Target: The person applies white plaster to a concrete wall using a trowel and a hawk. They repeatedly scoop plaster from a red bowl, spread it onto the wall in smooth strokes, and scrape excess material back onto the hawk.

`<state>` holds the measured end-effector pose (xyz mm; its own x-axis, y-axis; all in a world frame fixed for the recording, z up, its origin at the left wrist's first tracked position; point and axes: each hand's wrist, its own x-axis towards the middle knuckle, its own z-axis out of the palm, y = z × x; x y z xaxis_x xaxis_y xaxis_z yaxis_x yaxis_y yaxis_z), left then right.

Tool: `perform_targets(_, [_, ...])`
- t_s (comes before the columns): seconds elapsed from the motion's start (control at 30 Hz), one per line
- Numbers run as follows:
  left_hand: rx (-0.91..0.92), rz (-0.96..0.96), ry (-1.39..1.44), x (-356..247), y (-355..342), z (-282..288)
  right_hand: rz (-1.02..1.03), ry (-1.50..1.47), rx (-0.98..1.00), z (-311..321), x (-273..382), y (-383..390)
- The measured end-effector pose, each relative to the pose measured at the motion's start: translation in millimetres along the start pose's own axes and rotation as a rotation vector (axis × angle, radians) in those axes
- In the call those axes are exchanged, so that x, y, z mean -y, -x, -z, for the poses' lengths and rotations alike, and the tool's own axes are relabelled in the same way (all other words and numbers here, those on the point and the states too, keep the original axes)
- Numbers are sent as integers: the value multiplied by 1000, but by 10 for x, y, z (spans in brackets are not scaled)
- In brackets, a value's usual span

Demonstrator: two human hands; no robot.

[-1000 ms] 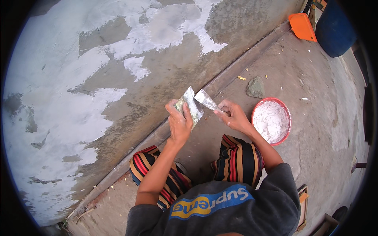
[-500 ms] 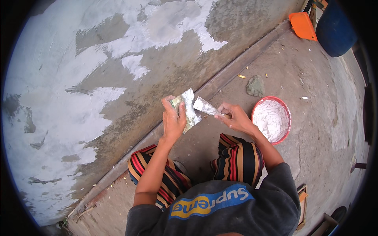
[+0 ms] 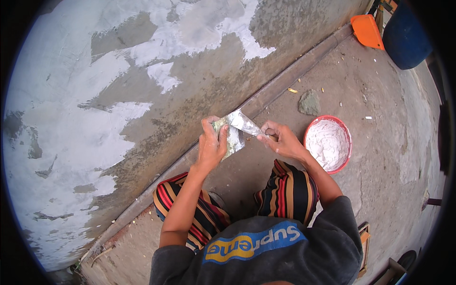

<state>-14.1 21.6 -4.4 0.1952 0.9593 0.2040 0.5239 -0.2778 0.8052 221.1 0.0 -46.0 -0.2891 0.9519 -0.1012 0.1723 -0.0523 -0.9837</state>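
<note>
My left hand (image 3: 210,148) is closed round a flat, wide scraper plate (image 3: 234,142), smeared with white and greenish residue, its thumb pressed on the face. In my right hand (image 3: 285,142) is a putty knife (image 3: 245,123), gripped near its handle, with white paste on the blade. The knife's blade lies across the plate's upper part, seemingly touching it. Right of my right hand, a round red tub (image 3: 350,148) stands on the floor with white putty (image 3: 326,142) inside. Fingers hide most of the knife's handle.
On the left rises a grey wall (image 3: 199,71) with uneven white putty patches, a low ledge (image 3: 280,86) along its foot. A stone (image 3: 309,103) lies beyond the tub. Farther off are an orange dustpan (image 3: 366,32) and a blue barrel (image 3: 406,38). A wooden frame (image 3: 364,249) lies lower right.
The putty knife has turned and moved up and left, so its blade now overlaps the scraper plate's upper part. My left hand has shifted only slightly; the tub stays put.
</note>
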Motion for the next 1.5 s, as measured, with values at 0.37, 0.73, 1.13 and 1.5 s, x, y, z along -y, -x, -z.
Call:
perform_targets(0.37, [11,-55,-47,64,1,-17,-20,98,-7,35,-17,19])
perform_targets(0.73, [-96,-39,-75,39,-76,30,5,64,-72,116,35,39])
perform_targets(1.13, [47,71,-25,20,-36,4,41,-95,-170,160,29,-71])
perform_targets(1.5, [525,698,1968,375,-157,151,505,317,-423,84,191,-118])
